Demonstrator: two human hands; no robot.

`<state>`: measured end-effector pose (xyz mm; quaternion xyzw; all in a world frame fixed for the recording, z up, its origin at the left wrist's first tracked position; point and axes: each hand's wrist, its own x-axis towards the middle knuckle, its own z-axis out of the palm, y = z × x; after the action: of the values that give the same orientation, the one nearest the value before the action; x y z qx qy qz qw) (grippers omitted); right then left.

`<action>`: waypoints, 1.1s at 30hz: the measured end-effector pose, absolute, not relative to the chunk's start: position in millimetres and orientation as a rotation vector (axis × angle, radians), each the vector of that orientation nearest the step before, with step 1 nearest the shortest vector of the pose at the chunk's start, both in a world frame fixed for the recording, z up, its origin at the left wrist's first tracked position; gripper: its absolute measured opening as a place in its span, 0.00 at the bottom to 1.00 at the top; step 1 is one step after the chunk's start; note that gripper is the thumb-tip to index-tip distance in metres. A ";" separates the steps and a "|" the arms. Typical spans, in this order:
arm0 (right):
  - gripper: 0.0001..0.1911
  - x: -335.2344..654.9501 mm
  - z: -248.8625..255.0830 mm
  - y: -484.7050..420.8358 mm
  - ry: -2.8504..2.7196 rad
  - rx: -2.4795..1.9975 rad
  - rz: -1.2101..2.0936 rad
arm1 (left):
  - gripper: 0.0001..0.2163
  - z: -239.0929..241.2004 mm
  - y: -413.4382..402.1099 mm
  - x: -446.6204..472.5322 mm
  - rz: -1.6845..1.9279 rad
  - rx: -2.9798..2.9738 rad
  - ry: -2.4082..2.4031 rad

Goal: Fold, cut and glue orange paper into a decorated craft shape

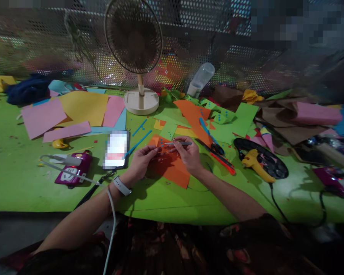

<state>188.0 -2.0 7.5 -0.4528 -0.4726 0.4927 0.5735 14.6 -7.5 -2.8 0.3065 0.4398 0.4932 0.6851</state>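
Observation:
My right hand is closed around a slim grey pen-like tool; its exact kind is unclear. The tool's tip points left, towards my left hand. My left hand has thumb and fingers pinched together, and whatever they hold is too small to make out. Both hands hover over a sheet of orange paper with tiny blue dots near its upper edge. Narrow blue paper strips lie just beyond my left hand. Right of my right hand are blue-handled scissors and a red-and-black cutter knife.
A phone and a purple power strip lie left, a white cable crossing my left forearm. A fan stands behind. A yellow glue gun rests on a black tray at right. Coloured paper covers the back.

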 end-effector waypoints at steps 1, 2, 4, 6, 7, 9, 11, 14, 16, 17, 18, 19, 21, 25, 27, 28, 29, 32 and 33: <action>0.15 187.8 6.9 -2.1 -1.105 -1.053 1.156 | 0.13 -3.0 -7.5 14.8 1.104 0.673 0.976; 0.15 187.7 6.2 -2.2 -1.100 -1.043 1.157 | 0.13 -3.3 -7.6 15.0 1.102 0.659 0.965; 0.15 187.6 5.1 -2.3 -1.091 -1.026 1.157 | 0.13 -4.1 -7.7 15.3 1.101 0.631 0.942; 0.15 187.6 4.3 -2.2 -1.084 -1.026 1.153 | 0.12 -5.4 -7.9 15.4 1.103 0.603 0.925; 0.15 187.7 4.0 -2.1 -1.081 -1.027 1.149 | 0.12 -6.0 -8.0 15.4 1.102 0.589 0.916; 0.15 187.9 3.3 -1.7 -1.081 -1.027 1.143 | 0.11 -7.0 -8.2 15.3 1.099 0.565 0.905; 0.14 188.1 2.5 -1.2 -1.085 -1.025 1.140 | 0.10 -7.3 -8.6 15.3 1.094 0.554 0.902; 0.14 188.7 1.3 -0.7 -1.094 -1.029 1.138 | 0.10 -6.4 -9.2 15.4 1.090 0.554 0.892; 0.14 189.0 1.1 -0.8 -1.093 -1.033 1.140 | 0.10 -5.1 -9.5 15.5 1.083 0.553 0.886; 0.14 189.1 1.3 -0.9 -1.091 -1.032 1.141 | 0.10 -4.3 -9.5 15.6 1.080 0.552 0.888; 0.14 189.1 1.7 -1.0 -1.089 -1.030 1.143 | 0.10 -3.4 -9.6 15.6 1.074 0.550 0.892; 0.14 189.1 2.2 -1.2 -1.085 -1.029 1.144 | 0.10 -2.3 -9.6 15.7 1.071 0.548 0.897; 0.13 188.8 3.4 -1.5 -1.077 -1.023 1.150 | 0.11 0.4 -9.5 15.9 1.064 0.541 0.904; 0.14 188.3 3.8 -1.3 -1.072 -1.026 1.161 | 0.12 5.5 -9.0 16.2 1.053 0.533 0.933; 0.14 188.3 2.8 -1.1 -1.078 -1.027 1.160 | 0.12 6.9 -8.8 16.3 1.043 0.544 0.939; 0.14 188.4 2.2 -1.0 -1.082 -1.024 1.162 | 0.12 7.2 -8.8 16.3 1.042 0.549 0.938; 0.15 188.6 1.8 -1.0 -1.083 -1.022 1.162 | 0.12 7.2 -8.9 16.3 1.044 0.550 0.935; 0.14 188.6 2.5 -1.7 -1.082 -1.023 1.167 | 0.13 6.8 -9.0 16.2 1.062 0.538 0.922; 0.14 188.4 3.3 -2.2 -1.080 -1.022 1.171 | 0.13 6.7 -9.1 16.2 1.064 0.534 0.920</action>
<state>188.4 -2.2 3.3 -0.4379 -0.4630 0.5020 0.5847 16.2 -9.1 6.7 0.2426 0.4177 0.4834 0.7301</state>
